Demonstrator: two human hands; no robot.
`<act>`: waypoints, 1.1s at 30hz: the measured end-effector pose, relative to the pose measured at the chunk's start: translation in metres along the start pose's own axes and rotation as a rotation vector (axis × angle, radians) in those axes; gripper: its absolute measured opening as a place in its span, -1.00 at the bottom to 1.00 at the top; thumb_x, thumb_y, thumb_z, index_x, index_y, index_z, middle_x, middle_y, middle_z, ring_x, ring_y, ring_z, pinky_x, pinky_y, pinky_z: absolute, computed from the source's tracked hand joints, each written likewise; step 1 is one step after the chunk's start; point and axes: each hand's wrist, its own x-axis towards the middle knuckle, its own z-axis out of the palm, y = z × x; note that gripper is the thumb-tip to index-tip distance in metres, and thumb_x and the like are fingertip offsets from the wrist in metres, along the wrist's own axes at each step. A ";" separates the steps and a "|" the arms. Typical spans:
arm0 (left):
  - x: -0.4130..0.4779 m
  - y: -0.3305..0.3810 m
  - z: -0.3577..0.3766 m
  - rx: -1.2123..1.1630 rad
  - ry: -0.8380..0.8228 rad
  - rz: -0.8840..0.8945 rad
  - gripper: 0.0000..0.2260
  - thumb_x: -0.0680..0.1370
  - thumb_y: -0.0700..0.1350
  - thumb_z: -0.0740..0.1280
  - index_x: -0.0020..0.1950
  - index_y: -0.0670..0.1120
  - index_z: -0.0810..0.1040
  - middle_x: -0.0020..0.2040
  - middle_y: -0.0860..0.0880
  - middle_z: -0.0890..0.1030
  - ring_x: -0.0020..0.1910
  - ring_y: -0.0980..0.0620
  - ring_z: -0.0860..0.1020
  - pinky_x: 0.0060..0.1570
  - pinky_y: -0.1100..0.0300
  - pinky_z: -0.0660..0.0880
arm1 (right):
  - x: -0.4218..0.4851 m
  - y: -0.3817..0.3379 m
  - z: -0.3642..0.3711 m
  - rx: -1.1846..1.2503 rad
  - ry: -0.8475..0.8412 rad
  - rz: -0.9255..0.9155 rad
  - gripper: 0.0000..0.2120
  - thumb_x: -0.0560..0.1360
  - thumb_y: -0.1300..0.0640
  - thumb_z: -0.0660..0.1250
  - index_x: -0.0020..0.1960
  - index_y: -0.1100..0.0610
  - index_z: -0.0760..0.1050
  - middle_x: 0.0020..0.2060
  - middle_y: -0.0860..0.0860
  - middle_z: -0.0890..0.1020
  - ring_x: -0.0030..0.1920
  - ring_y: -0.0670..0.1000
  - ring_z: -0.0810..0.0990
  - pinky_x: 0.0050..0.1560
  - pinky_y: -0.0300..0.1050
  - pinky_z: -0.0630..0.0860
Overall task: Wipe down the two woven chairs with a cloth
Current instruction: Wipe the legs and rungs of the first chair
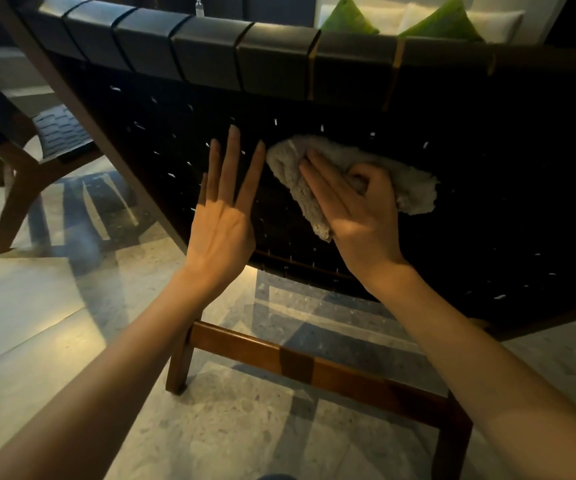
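I stand behind a black woven chair [487,161] with a brown wooden frame; its backrest fills the upper middle of the view. My right hand [356,209] presses a bunched whitish fluffy cloth [408,185] against the rear of the weave. My left hand [224,209] lies flat and open on the weave just left of the cloth, fingers spread upward. A second woven chair [58,133] of the same kind stands at the far left, partly cut off by the frame edge.
The near chair's wooden crossbar [314,365] and rear legs stand on the pale stone floor [37,306] below my arms. Beyond the backrest are two green cushions [349,15] on a pale sofa and a small clear bottle [199,5].
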 end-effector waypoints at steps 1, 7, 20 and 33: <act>-0.001 -0.002 0.001 0.002 -0.008 -0.001 -0.17 0.40 -0.48 0.23 0.53 -0.05 -0.09 0.52 -0.16 -0.13 0.52 -0.27 -0.13 0.31 -0.27 0.29 | -0.004 0.009 0.005 -0.097 -0.017 -0.032 -0.70 0.62 0.31 0.07 0.28 0.12 0.42 0.31 -0.04 0.46 0.35 -0.19 0.39 0.40 -0.28 0.24; -0.005 -0.008 0.000 0.027 -0.061 -0.007 -0.20 0.46 -0.42 0.26 0.54 -0.05 -0.11 0.55 -0.20 -0.09 0.52 -0.25 -0.12 0.36 -0.28 0.22 | -0.062 0.054 0.060 -0.533 -0.203 -0.311 -0.64 0.62 0.27 0.13 0.40 0.16 0.31 0.27 0.01 0.55 0.09 0.06 0.61 0.13 -0.06 0.53; -0.019 -0.006 -0.025 0.079 -0.257 -0.042 -0.17 0.50 -0.24 0.34 0.53 0.00 -0.20 0.56 -0.06 -0.19 0.53 -0.13 -0.22 0.48 -0.20 -0.03 | -0.086 0.024 0.058 -0.694 -0.455 -0.254 -0.55 0.26 0.34 0.53 0.12 0.09 0.62 0.15 0.09 0.63 -0.01 0.06 0.66 -0.02 -0.18 0.58; -0.008 -0.026 -0.067 0.107 -0.255 -0.129 -0.17 0.48 -0.19 0.35 0.55 0.03 -0.16 0.56 -0.08 -0.22 0.51 -0.16 -0.26 0.47 -0.15 -0.12 | 0.035 -0.047 -0.021 -0.541 0.253 -0.481 -0.65 0.52 0.26 0.39 0.29 0.12 0.50 0.20 -0.02 0.60 0.02 0.06 0.41 -0.08 -0.11 0.53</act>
